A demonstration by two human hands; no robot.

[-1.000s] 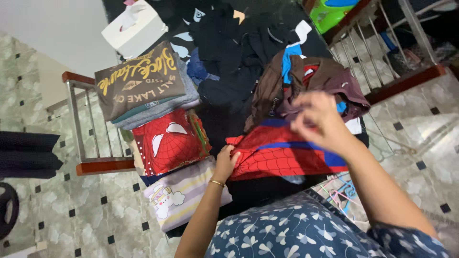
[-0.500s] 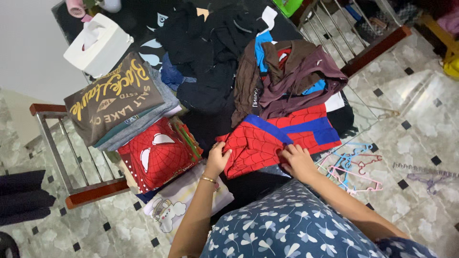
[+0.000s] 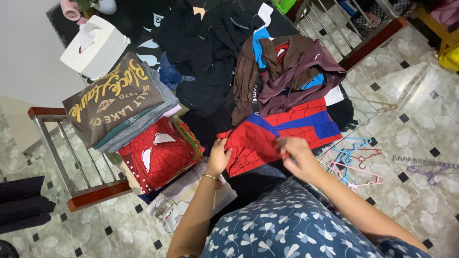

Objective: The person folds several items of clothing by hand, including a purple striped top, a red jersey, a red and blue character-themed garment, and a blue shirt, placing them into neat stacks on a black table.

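A dark table (image 3: 143, 14) carries a big heap of dark clothes (image 3: 205, 52) well beyond both hands, with a brown and maroon garment (image 3: 291, 71) bunched on it just past the right hand. Beyond the left hand and off to its left rises a stack of folded shirts (image 3: 114, 102), topped by a brown one with yellow lettering, and nearer, just left of that hand, sits a folded red shirt with white eyes (image 3: 160, 153) on top of a pale striped piece (image 3: 184, 198). Between the two hands lies the red and blue web-patterned shirt (image 3: 287, 126), spread flat at the near edge of the table, its far side tucked under the brown garment. A white tissue box (image 3: 95, 45) stands far off beyond the left hand, behind the stack. Pink and blue hangers (image 3: 354, 165) lie on the tiled floor (image 3: 420, 114) to the right of the right hand. The left hand (image 3: 219, 157), wearing a thin gold bangle (image 3: 209, 177), pinches the shirt's left edge with curled fingers. The right hand (image 3: 294, 153) is closed on a fold of the same shirt near its middle, lifting the cloth slightly.
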